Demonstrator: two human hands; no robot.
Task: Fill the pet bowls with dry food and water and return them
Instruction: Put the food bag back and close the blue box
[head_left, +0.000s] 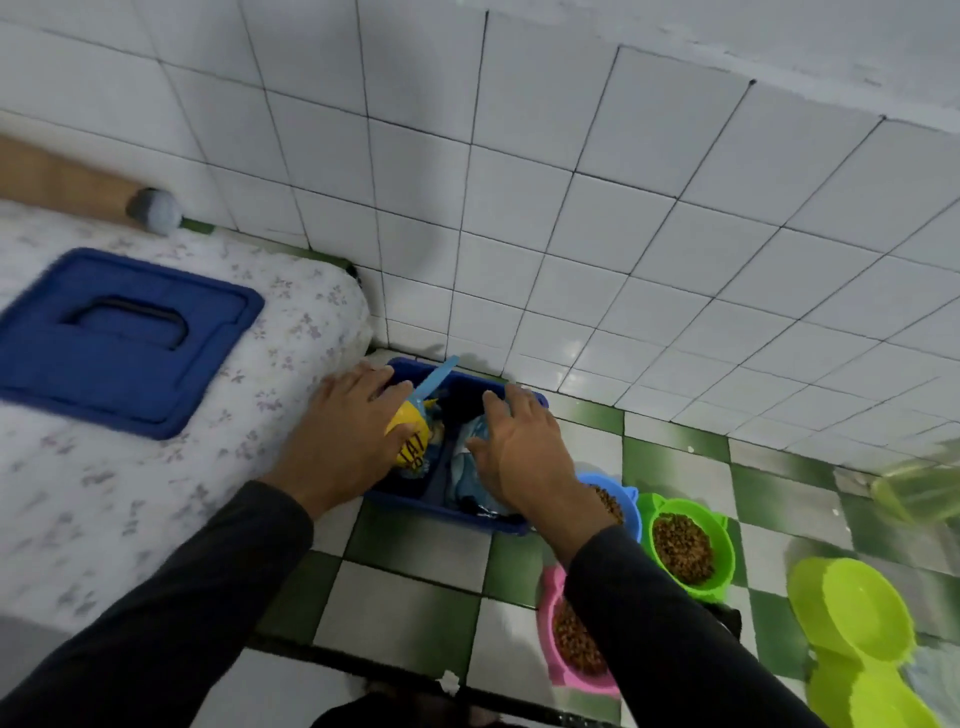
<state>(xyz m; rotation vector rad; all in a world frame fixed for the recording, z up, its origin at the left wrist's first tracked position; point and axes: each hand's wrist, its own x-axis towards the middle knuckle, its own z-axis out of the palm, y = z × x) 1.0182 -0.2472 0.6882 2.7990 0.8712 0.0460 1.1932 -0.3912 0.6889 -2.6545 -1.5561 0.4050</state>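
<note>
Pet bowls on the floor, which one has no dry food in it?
The lime-green double bowl at far right: its visible basin holds no kibble. The blue bowl, green bowl and pink bowl all hold brown kibble.

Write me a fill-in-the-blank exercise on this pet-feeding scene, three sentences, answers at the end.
1. The blue lid lies on the ____ beside the open blue bin.
2. The left hand rests on a ____ bag inside the bin.
3. The green bowl, standing on the floor, holds dry ____.

Missing words: mattress; yellow; food
</note>
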